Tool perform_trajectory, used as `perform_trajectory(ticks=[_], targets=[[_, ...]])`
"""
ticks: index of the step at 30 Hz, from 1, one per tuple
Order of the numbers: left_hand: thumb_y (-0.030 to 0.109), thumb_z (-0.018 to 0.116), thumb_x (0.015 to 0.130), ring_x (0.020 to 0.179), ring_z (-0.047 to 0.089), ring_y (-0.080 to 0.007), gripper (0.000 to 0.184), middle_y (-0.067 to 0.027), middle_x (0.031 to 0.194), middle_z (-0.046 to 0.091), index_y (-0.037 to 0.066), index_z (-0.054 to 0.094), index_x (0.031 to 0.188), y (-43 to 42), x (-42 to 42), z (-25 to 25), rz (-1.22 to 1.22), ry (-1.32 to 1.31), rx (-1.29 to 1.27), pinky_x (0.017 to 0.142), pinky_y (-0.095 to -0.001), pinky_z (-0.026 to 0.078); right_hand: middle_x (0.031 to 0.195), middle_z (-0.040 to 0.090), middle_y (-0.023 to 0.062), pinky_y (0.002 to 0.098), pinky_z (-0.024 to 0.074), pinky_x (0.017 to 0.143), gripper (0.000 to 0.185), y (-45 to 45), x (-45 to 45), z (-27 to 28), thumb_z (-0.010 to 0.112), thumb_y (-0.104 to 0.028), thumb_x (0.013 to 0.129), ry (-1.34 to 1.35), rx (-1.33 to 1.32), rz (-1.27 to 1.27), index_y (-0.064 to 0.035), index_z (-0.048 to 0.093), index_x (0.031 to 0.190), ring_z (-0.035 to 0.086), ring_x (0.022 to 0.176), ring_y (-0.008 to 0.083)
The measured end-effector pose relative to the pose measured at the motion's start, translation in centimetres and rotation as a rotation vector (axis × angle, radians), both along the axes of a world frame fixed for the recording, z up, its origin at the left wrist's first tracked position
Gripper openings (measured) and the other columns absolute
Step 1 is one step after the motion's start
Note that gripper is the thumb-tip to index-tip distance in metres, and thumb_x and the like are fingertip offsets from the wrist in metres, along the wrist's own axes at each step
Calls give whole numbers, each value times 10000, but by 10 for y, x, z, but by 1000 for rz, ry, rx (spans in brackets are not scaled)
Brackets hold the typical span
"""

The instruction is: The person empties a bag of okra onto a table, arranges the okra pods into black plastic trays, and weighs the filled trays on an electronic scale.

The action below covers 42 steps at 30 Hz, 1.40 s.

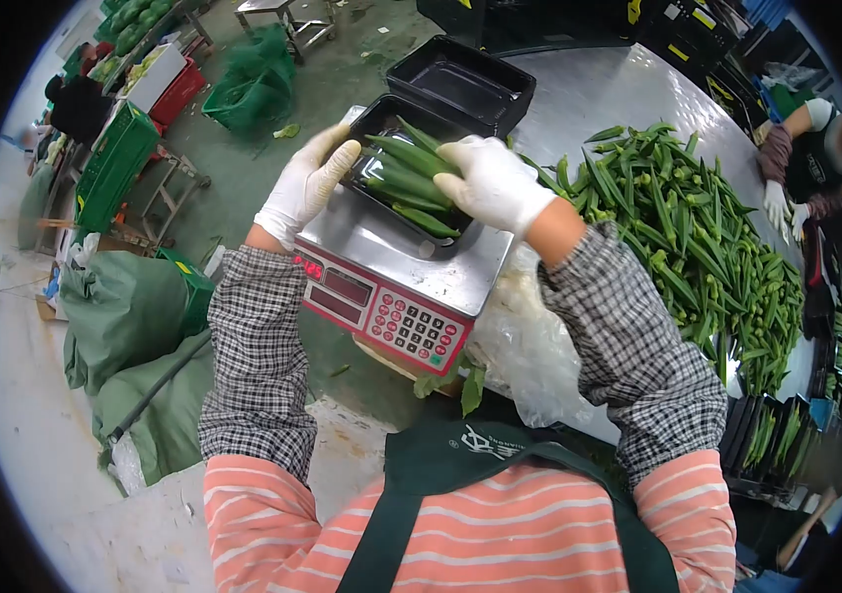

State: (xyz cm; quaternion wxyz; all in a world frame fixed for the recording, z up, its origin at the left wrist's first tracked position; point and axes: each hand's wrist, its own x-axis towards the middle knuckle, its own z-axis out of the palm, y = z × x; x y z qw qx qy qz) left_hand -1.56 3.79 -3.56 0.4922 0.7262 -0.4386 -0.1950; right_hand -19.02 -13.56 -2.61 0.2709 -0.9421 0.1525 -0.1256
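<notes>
between the two gloved hands lies a small batch of okra pods point(404, 181), inside a black tray point(393, 109) on the steel top of the scale point(433, 281). the right hand point(505, 186) is closed loosely on the pod ends nearest it, thumb and fingers bent around them. the left hand point(304, 190) is half open at the opposite side of the tray, thumb and fingers apart, its tips by the rim; whether they press on the tray or on a pod, i cannot tell.

just beyond the hands is a second black tray point(460, 83), and to the right of the right hand a large heap of okra point(683, 212) spreads over the metal table point(579, 87). below the right wrist hangs a crumpled clear plastic bag point(539, 336).

each pod should be light and fairly stiff, with a ridged skin that may slide a little under a glove. the narrow tips look the weakest part and could snap or bruise if bent, so a soft hold around the thicker middle, several pods lying the same way, seems kindest. the tray looks thin and light, likely to flex or skid on the smooth steel; it is best taken by opposite rims, beside the left hand and under the right, with the fingers kept off the pods.
</notes>
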Motion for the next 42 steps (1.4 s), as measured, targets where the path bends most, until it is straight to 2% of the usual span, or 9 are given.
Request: perform_trajectory(ticks=[4, 7, 10, 20, 25, 29, 35, 40, 42], targets=[[340, 532, 922, 1039, 544, -166, 443, -120, 1111, 614, -28, 566, 1167, 37, 14, 15, 210, -118, -98, 922, -273, 400, 1033, 620, 203, 346, 477, 831, 354, -44, -46, 11, 592, -223, 814, -258, 201, -145, -4, 608, 1090, 611, 927, 312], [303, 503, 943, 1030, 553, -161, 412, -111, 1081, 623, -49, 575, 1144, 83, 38, 22, 296, -28, -226, 930, -279, 398, 1052, 592, 200, 388, 464, 857, 422, -101, -120, -24, 607, -237, 800, 99, -357, -210, 8, 544, 1138, 574, 970, 335], [309, 525, 931, 1027, 553, -157, 410, -108, 1079, 624, -43, 583, 1133, 113, 50, 28, 373, -89, -137, 927, -270, 395, 1156, 538, 189, 418, 452, 887, 637, -95, -181, -60, 663, -352, 756, 687, -504, -296, -20, 446, 1255, 505, 1079, 360], [305, 556, 912, 1013, 557, -134, 392, -85, 1089, 628, -8, 591, 1146, 93, 34, 23, 280, -45, -48, 896, -256, 402, 1060, 554, 172, 391, 454, 835, 463, -110, -209, -71, 680, -221, 745, 574, -230, -288, -60, 519, 1148, 547, 995, 338], [209, 583, 887, 935, 560, -114, 345, -69, 1010, 631, -32, 579, 1134, 73, 20, 22, 177, -89, 0, 842, -240, 425, 852, 596, 177, 412, 466, 763, 118, -130, -216, -67, 591, -109, 754, 444, -246, -205, -49, 633, 846, 581, 845, 367], [242, 610, 878, 923, 563, -109, 386, -66, 1023, 630, -26, 574, 1154, 71, 25, 18, 176, -100, 44, 842, -244, 430, 891, 644, 187, 391, 482, 782, 196, -145, -228, -26, 629, -123, 759, 365, -190, -301, -34, 674, 927, 606, 820, 360], [238, 624, 874, 918, 557, -97, 397, -67, 1023, 626, -26, 567, 1165, 68, 21, 14, 177, -4, -4, 827, -241, 435, 727, 636, 54, 242, 459, 581, 273, -128, -184, 52, 589, -183, 828, 105, 151, -391, 33, 657, 979, 556, 599, 103], [208, 630, 871, 925, 559, -107, 387, -79, 1037, 622, -43, 560, 1158, 48, 10, 9, 156, 111, -45, 824, -234, 433, 767, 671, 101, 279, 481, 622, 258, -50, -75, 39, 611, -207, 820, -68, 297, -306, -20, 670, 988, 612, 654, 165], [209, 631, 870, 933, 557, -114, 387, -82, 1040, 621, -38, 558, 1160, 41, 5, 11, 127, 144, -41, 830, -230, 425, 810, 667, 143, 311, 495, 690, 258, -33, -36, 1, 623, -211, 810, -159, -37, -179, -10, 662, 967, 636, 729, 223]])
